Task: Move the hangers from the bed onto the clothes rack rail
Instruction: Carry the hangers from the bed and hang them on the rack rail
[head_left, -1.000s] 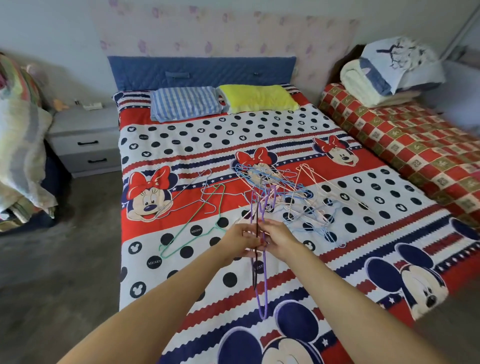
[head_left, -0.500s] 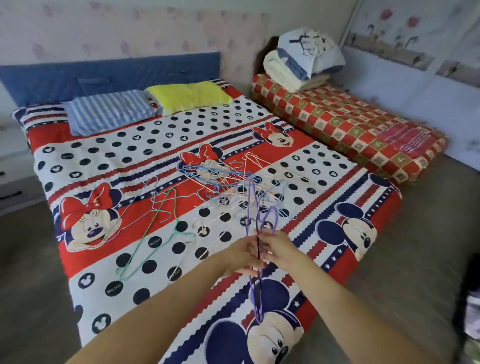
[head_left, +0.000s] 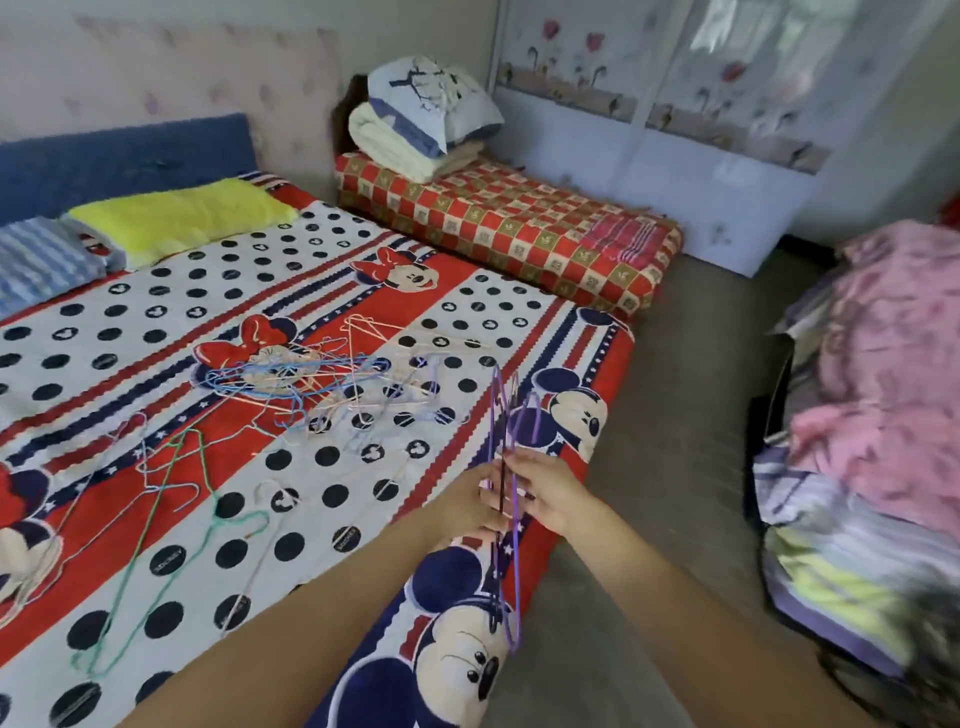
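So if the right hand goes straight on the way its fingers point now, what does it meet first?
The right hand points left, so probably the left hand right beside it; both grip the purple hangers. Depth is hard to judge.

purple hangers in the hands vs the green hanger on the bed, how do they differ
The purple hangers are lifted off the bed, gripped by the left hand and right hand; the green hanger lies untouched on the bed. The purple hangers stand roughly upright, hooks up; the green hanger lies flat. Both are thin wire-style hangers.
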